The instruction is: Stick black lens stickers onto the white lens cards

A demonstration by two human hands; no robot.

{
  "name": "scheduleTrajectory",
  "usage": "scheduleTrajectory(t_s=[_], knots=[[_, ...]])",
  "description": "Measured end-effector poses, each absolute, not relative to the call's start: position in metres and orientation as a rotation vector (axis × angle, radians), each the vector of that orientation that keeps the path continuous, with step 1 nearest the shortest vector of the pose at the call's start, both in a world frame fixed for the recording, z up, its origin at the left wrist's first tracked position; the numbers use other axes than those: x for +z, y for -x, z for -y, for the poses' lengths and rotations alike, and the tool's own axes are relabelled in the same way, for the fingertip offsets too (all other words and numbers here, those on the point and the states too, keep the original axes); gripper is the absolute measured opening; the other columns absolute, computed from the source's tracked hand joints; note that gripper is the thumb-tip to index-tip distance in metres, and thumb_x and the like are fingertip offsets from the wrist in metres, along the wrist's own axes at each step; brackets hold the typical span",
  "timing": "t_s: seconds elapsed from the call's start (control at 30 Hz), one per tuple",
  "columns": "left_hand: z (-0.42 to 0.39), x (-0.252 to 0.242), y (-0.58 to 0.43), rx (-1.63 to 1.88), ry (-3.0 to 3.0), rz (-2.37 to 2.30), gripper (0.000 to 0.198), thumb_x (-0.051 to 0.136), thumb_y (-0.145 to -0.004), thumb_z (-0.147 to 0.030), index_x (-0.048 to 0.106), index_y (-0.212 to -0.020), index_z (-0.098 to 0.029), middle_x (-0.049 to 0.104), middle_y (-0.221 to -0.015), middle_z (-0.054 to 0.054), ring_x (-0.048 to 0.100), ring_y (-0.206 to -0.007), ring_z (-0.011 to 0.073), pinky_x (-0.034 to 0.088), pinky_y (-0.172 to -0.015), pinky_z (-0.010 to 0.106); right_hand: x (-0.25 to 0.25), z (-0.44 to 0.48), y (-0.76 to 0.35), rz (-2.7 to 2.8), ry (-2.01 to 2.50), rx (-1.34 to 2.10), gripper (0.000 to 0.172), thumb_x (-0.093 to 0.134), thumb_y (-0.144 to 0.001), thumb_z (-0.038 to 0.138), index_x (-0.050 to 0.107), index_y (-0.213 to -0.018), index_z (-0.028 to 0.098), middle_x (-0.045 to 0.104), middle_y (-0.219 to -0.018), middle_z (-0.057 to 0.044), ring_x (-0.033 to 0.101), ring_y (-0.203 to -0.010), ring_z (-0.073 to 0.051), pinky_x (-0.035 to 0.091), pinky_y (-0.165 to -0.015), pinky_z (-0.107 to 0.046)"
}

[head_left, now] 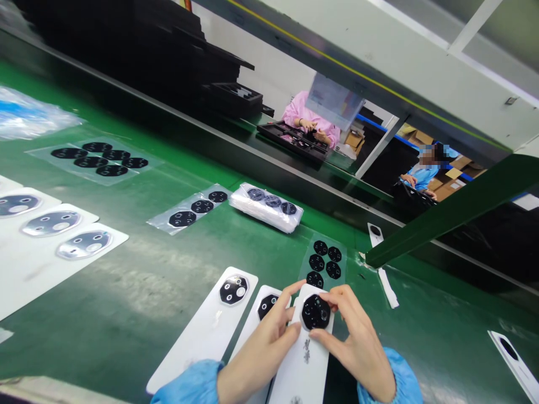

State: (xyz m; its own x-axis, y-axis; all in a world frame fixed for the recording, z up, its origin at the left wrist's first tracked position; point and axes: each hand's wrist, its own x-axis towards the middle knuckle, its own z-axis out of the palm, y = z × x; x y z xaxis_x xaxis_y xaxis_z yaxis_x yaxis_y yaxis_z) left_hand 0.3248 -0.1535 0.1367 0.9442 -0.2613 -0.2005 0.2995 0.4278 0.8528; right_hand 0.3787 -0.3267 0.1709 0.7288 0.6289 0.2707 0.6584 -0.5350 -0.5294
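Note:
A white phone back panel (302, 367) lies in front of me, with printed marks below a black octagonal camera lens film (315, 312) near its top. My left hand (269, 342) grips the panel's upper left edge, its thumb resting on the surface beside the black film. The thumb and fingertips of my right hand (353, 331) close around the right side of that film. To the left lie two more white panels, one (202, 331) in full view and another (256, 336) partly covered by my left hand; both have dark camera areas.
Beyond my hands lies a clear sheet of black films (325, 261); further off are a plastic-wrapped stack (266, 207), a strip of films (191, 210) and another sheet (99, 159). White panels (50, 252) lie at left. A green post (455, 207) slants at right. Co-workers (311, 120) sit beyond.

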Motion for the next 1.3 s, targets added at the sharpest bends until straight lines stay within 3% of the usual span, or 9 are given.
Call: scheduleTrajectory(t_s=[0.43, 1.07, 1.3], knots=[[0.154, 0.138, -0.325, -0.339, -1.065, -0.035, 0.063, 0.053, -0.085, -0.04, 0.021, -0.137, -0.026, 0.061, -0.109, 0.006, 0.057, -0.079, 0.0169, 0.043, -0.072, 0.029, 0.171, 0.326, -0.377, 0.969, 2.332, -0.056, 0.044, 0.067, -0.076, 0.01, 0.045, -0.112, 0.021, 0.049, -0.099, -0.004, 0.051, -0.089, -0.02, 0.047, -0.075, -0.03], [0.153, 0.142, -0.323, -0.359, -1.096, -0.057, 0.059, 0.051, -0.085, -0.038, 0.024, -0.136, -0.029, 0.06, -0.107, 0.003, 0.056, -0.077, 0.0165, 0.041, -0.071, 0.028, 0.177, 0.32, -0.374, 0.886, 2.427, -0.046, 0.036, 0.073, -0.073, 0.015, 0.053, -0.103, 0.022, 0.052, -0.092, -0.002, 0.055, -0.084, -0.019, 0.051, -0.071, -0.03], [0.154, 0.145, -0.321, -0.289, -1.272, -0.192, 0.047, 0.042, -0.09, -0.049, 0.035, -0.131, -0.028, 0.061, -0.105, 0.002, 0.053, -0.102, 0.0221, 0.035, -0.092, 0.033, 0.18, 0.311, -0.372, 0.84, 2.538, -0.012, 0.041, 0.078, -0.065, 0.008, 0.055, -0.097, 0.021, 0.048, -0.085, 0.001, 0.055, -0.077, -0.017, 0.05, -0.066, -0.029]])
